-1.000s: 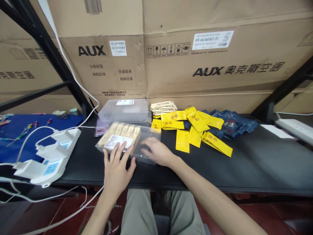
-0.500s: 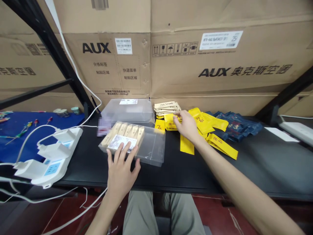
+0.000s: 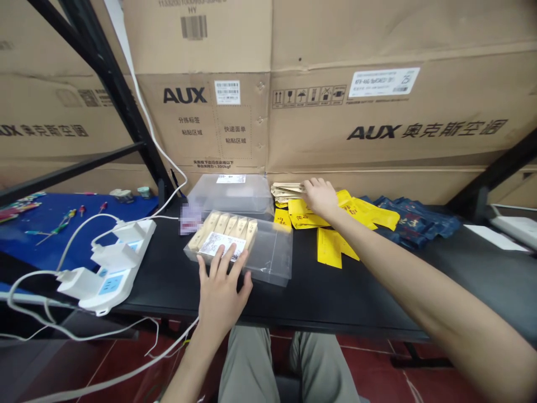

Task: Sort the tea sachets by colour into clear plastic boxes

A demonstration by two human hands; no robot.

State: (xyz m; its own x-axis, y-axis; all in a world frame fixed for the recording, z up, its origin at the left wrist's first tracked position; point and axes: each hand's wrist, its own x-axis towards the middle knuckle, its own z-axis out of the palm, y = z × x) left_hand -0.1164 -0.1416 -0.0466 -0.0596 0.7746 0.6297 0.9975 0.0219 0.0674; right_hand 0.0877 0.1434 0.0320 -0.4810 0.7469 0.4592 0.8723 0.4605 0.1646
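Observation:
A clear plastic box [image 3: 272, 252] holds several beige paper packets [image 3: 229, 224] standing in a row at its left end. My left hand [image 3: 222, 285] lies spread over the box's near side, fingertips on its white label [image 3: 220, 246]. Farther right, my right hand [image 3: 322, 198] has its fingers bent round the right end of a stack of beige packets [image 3: 286, 190]; its fingertips are partly hidden. Yellow packets [image 3: 304, 220] lie loosely below and beside that hand, some behind the forearm.
Behind the box lies a frosted plastic case [image 3: 230, 196]. Dark blue packets [image 3: 419, 221] are piled at right, near a white card [image 3: 497, 238]. A white power strip [image 3: 121, 274] with cables stands at left, by a blue mat [image 3: 20, 240]. Cardboard boxes [image 3: 310, 151] wall the back.
My right hand has moved from the yellow packets up to the end of the beige stack. My left hand stays on the box. The view has shifted slightly.

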